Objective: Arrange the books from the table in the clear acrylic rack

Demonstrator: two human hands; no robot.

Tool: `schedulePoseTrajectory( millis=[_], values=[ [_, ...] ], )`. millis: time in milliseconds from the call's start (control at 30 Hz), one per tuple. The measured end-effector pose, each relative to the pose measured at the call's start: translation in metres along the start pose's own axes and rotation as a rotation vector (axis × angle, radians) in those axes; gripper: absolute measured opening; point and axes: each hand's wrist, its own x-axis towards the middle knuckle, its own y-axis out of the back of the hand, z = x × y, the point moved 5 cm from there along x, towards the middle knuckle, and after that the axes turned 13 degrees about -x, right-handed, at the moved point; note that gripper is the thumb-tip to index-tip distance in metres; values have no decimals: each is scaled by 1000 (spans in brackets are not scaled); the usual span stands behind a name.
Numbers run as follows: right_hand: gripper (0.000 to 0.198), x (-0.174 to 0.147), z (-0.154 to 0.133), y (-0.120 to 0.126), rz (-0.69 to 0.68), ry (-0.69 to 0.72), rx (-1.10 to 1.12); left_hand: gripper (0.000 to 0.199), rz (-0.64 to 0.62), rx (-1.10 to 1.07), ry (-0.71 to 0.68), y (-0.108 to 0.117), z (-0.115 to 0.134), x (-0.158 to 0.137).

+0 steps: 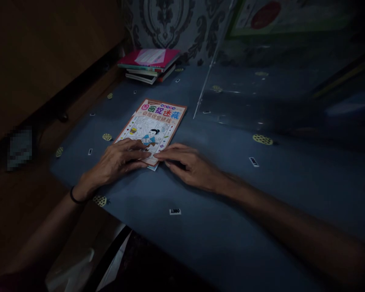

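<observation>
A picture puzzle book (162,117) with colourful Chinese characters and a drawn figure on its cover lies closed and slanted on the dark blue tabletop. A pale blue corner sticks out under its near edge. My left hand (118,160), with a dark band at the wrist, rests over the cover's lower left part, its fingers stretched out. From the right, my right hand (190,164) reaches the book's lower right corner. Its fingertips lie on the cover and the thumb is by the edge, closed on that corner.
A stack of books (149,61) with a pink one on top stands at the back by the patterned wall (167,20). A transparent sheet (211,69) covers the table's far right part. Wooden furniture (48,61) borders the left side. Pineapple prints dot the tablecloth (225,211).
</observation>
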Motion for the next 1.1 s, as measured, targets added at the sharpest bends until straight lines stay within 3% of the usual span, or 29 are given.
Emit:
schedulePoseTrajectory(
  millis=[467, 933, 1100],
  values=[
    [37, 0, -2, 0, -1, 24, -14, 41, -2, -20, 13, -1, 3, -2],
    [32, -4, -30, -3, -77, 328, -244, 34, 33, -98, 2, -3, 0, -9],
    [30, -4, -39, -6, -147, 322, -292, 28, 34, -120, 36, -2, -6, -4]
  ],
)
